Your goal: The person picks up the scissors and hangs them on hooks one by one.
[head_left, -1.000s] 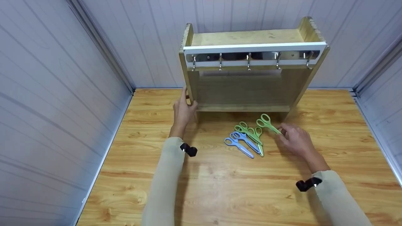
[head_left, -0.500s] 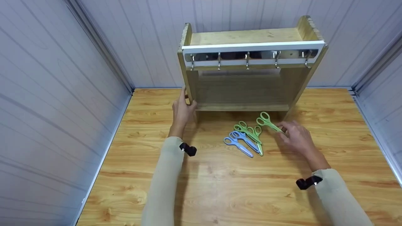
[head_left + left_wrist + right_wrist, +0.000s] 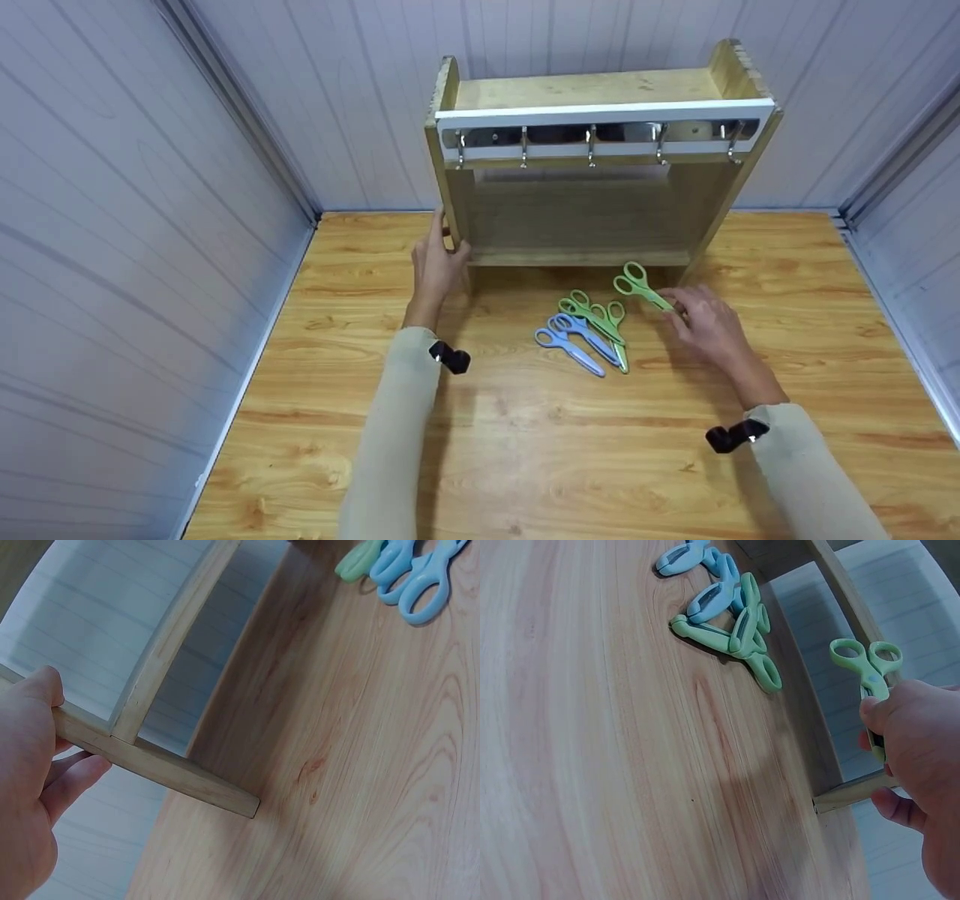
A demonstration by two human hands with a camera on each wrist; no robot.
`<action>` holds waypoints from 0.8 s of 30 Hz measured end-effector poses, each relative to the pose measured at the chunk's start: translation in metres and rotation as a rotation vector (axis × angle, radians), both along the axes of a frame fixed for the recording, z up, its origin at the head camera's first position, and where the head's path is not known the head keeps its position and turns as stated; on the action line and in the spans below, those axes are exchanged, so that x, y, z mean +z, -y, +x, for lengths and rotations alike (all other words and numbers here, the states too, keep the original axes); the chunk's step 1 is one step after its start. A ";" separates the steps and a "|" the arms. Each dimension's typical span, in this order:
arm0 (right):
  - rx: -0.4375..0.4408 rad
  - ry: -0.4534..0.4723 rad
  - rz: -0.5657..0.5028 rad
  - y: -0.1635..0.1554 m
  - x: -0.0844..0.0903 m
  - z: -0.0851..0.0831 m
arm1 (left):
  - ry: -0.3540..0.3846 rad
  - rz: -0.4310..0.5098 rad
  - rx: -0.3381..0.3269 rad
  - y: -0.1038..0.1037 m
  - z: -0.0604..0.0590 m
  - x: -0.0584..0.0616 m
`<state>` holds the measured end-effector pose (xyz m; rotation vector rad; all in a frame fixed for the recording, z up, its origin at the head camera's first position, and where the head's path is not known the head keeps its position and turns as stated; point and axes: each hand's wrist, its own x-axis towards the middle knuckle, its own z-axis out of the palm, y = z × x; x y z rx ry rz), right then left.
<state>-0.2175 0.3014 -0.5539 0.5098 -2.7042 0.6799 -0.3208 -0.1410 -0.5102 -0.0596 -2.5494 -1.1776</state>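
Observation:
My left hand (image 3: 435,266) grips the left side panel of a wooden rack (image 3: 581,257); the left wrist view shows the thumb on one face of the panel (image 3: 176,772) and fingers on the other. At the rack's lower right, my right hand (image 3: 709,322) pinches green scissors (image 3: 640,285) by the blade end, handle loops pointing away. They are held above the table, apart from the hooks. To their left lies a small pile of two blue scissors (image 3: 574,352) and two green scissors (image 3: 600,321), overlapping on the table.
A white strip with several metal hooks (image 3: 591,146) runs across the rack's upper front. The rack stands upright near the back wall (image 3: 375,112) on a wood-grain table (image 3: 510,465). Panelled walls close off the left and right.
The green scissors in my right hand have risen slightly and moved a little toward the rack. My left hand keeps its hold on the panel, and the pile lies unchanged.

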 end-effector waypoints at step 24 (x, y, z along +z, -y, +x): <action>-0.018 0.076 -0.095 0.003 0.015 0.001 | -0.023 -0.019 0.007 0.000 0.000 -0.002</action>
